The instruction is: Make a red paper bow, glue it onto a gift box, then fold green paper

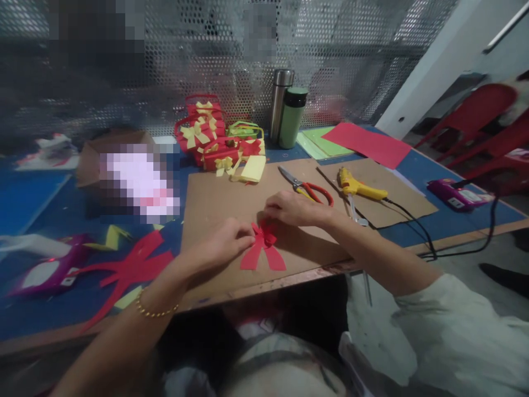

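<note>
A red paper bow [269, 259] lies on the brown cardboard sheet [219, 193], its two tails pointing toward me. My left hand [229, 240] is closed, pinching the bow's left side between thumb and fingers. At the bow's upper right, my right hand [287, 208] is closed with curled fingers on that edge; its fingertips are partly hidden. Just beyond the right hand lie red-handled shears [308, 187], blades pointing away to the left. To their right, a yellow glue gun [359, 188] rests on a second piece of cardboard [407, 207].
Small red and yellow paper bags with bows [212, 138] are piled at the back. Behind stand a steel flask [281, 94] and a green bottle [292, 121]. Red paper [367, 143] lies back right, red cutouts [136, 267] left. Purple power strips [454, 196] and cables flank the work.
</note>
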The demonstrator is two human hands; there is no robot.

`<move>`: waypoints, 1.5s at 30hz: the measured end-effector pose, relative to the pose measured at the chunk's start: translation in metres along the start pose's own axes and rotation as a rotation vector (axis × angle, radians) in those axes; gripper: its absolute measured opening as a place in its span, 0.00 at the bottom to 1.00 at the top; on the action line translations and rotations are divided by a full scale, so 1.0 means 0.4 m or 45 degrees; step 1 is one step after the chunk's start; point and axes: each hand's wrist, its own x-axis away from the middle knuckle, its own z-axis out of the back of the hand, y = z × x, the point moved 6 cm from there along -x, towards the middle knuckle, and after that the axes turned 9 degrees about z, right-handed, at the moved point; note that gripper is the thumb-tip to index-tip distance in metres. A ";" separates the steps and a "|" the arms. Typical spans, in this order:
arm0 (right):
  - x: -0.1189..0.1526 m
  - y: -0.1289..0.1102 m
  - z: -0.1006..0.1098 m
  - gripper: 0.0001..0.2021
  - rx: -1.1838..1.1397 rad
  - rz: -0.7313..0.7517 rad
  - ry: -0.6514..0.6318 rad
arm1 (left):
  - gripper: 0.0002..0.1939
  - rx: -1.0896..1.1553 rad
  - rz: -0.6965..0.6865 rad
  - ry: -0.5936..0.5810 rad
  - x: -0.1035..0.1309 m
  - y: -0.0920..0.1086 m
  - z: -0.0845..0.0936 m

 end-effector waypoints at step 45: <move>0.087 -0.062 -0.043 0.11 -0.134 0.329 0.286 | 0.14 -0.047 0.068 0.058 -0.016 -0.008 -0.006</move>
